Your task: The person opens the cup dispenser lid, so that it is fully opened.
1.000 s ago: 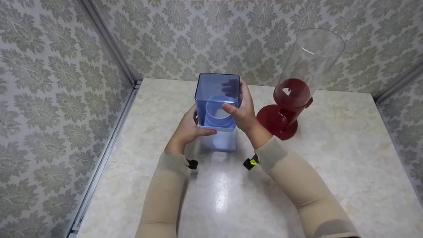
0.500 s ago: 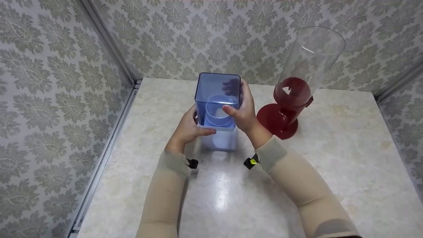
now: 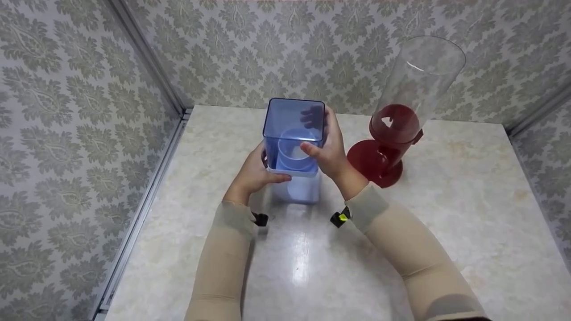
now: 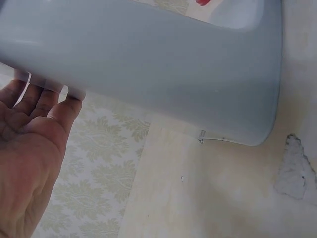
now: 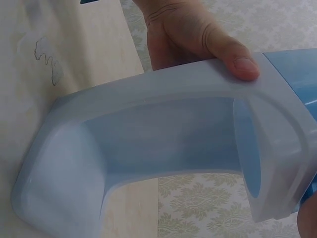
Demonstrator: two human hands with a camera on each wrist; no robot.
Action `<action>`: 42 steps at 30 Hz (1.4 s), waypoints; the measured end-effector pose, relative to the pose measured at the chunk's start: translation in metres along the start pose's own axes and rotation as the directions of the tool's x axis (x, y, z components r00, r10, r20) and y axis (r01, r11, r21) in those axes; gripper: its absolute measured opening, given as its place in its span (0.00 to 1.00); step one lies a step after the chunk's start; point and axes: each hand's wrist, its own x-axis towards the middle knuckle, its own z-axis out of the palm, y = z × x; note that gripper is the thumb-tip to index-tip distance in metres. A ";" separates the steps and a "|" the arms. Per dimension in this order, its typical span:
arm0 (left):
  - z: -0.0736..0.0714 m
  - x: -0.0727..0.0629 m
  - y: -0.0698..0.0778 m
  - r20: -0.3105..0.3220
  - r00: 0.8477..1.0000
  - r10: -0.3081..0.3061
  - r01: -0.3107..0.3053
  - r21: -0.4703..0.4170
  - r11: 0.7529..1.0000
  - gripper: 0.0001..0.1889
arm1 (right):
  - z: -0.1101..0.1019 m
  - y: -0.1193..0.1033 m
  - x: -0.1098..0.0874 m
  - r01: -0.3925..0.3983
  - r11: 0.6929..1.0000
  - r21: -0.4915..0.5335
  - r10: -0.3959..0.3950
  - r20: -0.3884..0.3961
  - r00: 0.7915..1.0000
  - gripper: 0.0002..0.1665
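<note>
Upright on the table stands a dispenser: a clear blue square container (image 3: 294, 118) set in a pale blue-white stand (image 5: 148, 124). Low on the left side, my left hand (image 3: 254, 174) holds the stand's collar, thumb across its front, as the right wrist view also shows. Fingertips (image 4: 74, 94) of that hand touch the stand in the left wrist view. My right hand (image 3: 330, 149) grips the blue container's right side; its thumb lies over the front and its fingers show through the back. A round opening is visible inside the container.
A second dispenser, with a red stand (image 3: 374, 165) and a clear cylinder (image 3: 421, 76), stands close beside my right forearm. The marbled table (image 3: 468, 223) meets patterned walls (image 3: 241, 53) at the back and left.
</note>
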 end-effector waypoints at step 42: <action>0.000 0.002 -0.010 0.008 1.000 0.006 -0.005 -0.102 0.995 0.64 | -0.028 -0.036 0.022 0.105 0.994 -0.006 -0.105 -0.039 0.994 0.88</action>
